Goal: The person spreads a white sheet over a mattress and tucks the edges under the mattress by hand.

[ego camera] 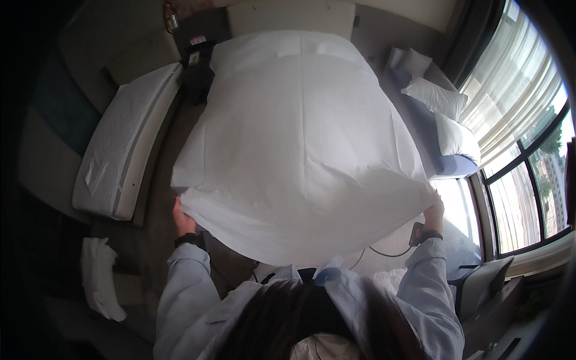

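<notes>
A white bed sheet (270,130) covers the large bed before me, with a long crease down its middle. At its near left corner, my left hand (183,218) grips the edge, arm stretched forward. My right hand (434,210) holds the near right corner at about the same distance. Between the two hands the near edge of the sheet hangs in a curve in front of my body. Folds run across the cloth near my right hand. The fingers of both hands are partly hidden by the fabric.
A narrow bed with a bare white mattress (121,144) stands at the left, beyond a dark nightstand (198,76). White pillows (436,96) lie on a blue window seat (418,121) at the right. Crumpled white linen (99,279) is at lower left, a chair (483,288) at lower right.
</notes>
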Demonstrator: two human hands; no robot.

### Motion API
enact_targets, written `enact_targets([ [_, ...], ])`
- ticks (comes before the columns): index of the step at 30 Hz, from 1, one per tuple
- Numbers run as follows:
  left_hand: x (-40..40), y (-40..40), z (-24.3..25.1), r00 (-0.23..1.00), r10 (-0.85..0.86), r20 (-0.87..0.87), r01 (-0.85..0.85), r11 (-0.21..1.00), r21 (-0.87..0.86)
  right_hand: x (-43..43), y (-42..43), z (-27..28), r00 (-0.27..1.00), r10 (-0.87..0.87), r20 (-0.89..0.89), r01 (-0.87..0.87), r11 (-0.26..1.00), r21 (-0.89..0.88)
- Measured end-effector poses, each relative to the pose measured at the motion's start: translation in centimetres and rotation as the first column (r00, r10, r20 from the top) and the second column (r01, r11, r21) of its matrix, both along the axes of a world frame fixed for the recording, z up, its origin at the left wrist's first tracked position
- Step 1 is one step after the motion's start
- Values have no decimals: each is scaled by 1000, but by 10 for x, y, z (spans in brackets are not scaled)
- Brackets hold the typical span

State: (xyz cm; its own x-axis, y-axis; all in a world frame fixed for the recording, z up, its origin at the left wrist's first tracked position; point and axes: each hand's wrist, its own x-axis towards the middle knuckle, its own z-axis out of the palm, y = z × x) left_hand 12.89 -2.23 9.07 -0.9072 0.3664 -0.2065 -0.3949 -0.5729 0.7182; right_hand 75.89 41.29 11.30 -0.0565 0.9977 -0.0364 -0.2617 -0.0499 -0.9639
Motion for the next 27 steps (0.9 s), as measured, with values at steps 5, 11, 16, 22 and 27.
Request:
enact_targets([
  [5,-19,-4,138,988,130,-78,-118,982,145,-9,26,129,939,243,-244,-181,951,251],
  [11,-1,-97,111,906,393,-154,-382,919,100,47,-5,75,939,-127,-320,173,978,120],
  [16,38,-148,-18,907,361,217,-341,932,-124,74,-72,-81,927,-373,-41,349,897,-272],
  [22,2,-160,-107,909,207,-361,-392,718,-575,107,-67,-141,942,-202,268,228,971,-70],
  [27,-58,-35,14,967,233,102,-235,972,17,19,11,26,986,12,-166,-21,998,-54],
])
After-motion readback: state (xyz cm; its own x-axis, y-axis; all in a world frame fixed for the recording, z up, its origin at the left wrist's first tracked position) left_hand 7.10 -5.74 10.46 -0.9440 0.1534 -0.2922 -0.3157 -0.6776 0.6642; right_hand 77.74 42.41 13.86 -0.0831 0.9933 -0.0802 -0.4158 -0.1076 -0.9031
